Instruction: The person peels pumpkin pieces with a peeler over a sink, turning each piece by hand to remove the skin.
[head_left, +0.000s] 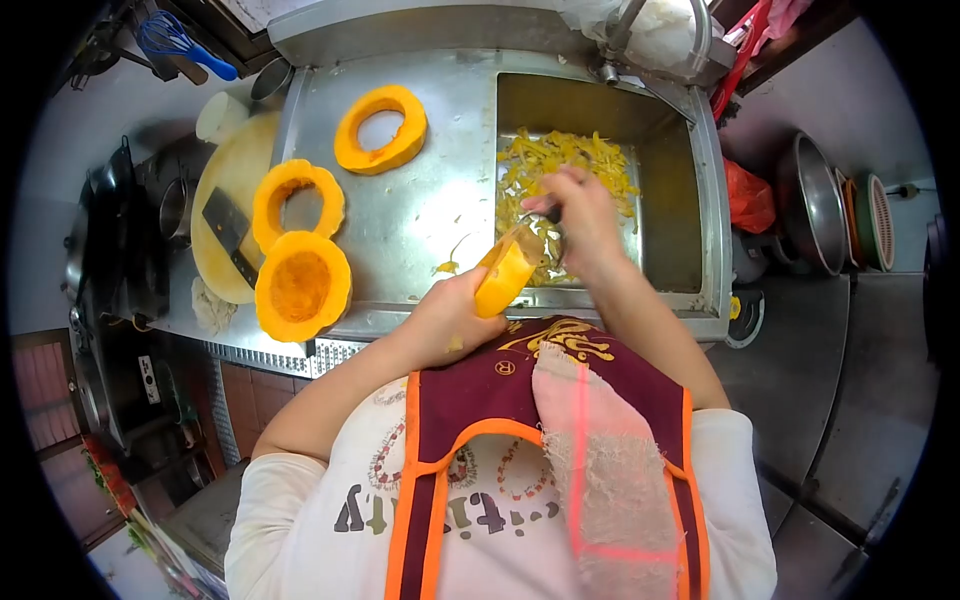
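Note:
My left hand (450,312) is wrapped round a pumpkin piece (508,275), which it holds tilted at the sink's near left edge. Closed on a small peeler (547,213), my right hand (585,215) is over the sink just beyond the pumpkin; the fingers hide much of the tool. Yellow peelings (600,160) lie in a heap on the bottom of the metal sink (665,190) below. To the left on the steel counter are two hollow pumpkin rings (408,145) and a scooped-out pumpkin end (302,287), with its orange inside facing up.
A cleaver (230,225) lies on a round cutting board (215,190) at the left, with a crumpled cloth (211,305) near it. The faucet (615,55) rises at the sink's back. Metal bowls (812,205) and a red bag (748,197) are to the right.

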